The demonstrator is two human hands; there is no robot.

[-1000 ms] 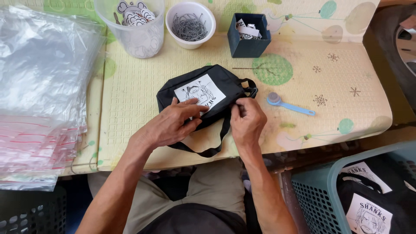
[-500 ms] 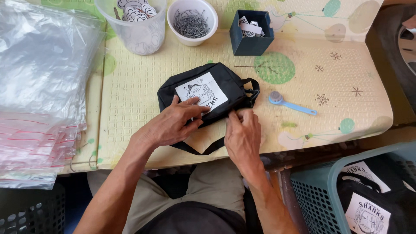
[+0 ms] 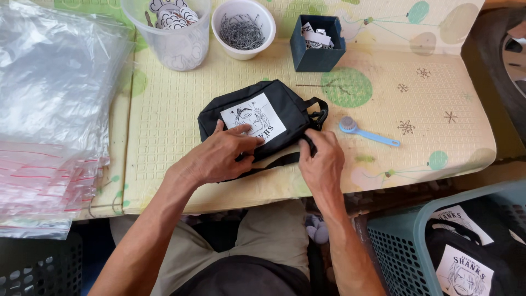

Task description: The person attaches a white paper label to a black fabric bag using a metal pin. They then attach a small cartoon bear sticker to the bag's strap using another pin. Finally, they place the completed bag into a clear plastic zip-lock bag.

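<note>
A small black pouch bag (image 3: 285,107) with a white square printed label lies on the pale yellow mat (image 3: 181,137). My left hand (image 3: 219,156) rests flat on the bag's near left part, fingers spread and touching the label's edge. My right hand (image 3: 320,164) pinches the bag's near right edge, close to its black strap (image 3: 318,112). A second strap loop shows under my left hand.
A clear cup of printed tags (image 3: 175,33), a white bowl of metal pins (image 3: 244,27) and a dark blue box (image 3: 318,44) stand at the back. A small blue brush (image 3: 364,131) lies to the right. Clear plastic bags (image 3: 49,109) are stacked left. A teal basket (image 3: 405,252) holds similar bags.
My right hand has slid down from the bag's right side to its near right edge. My left hand has stayed pressed on the bag, shifting slightly.
</note>
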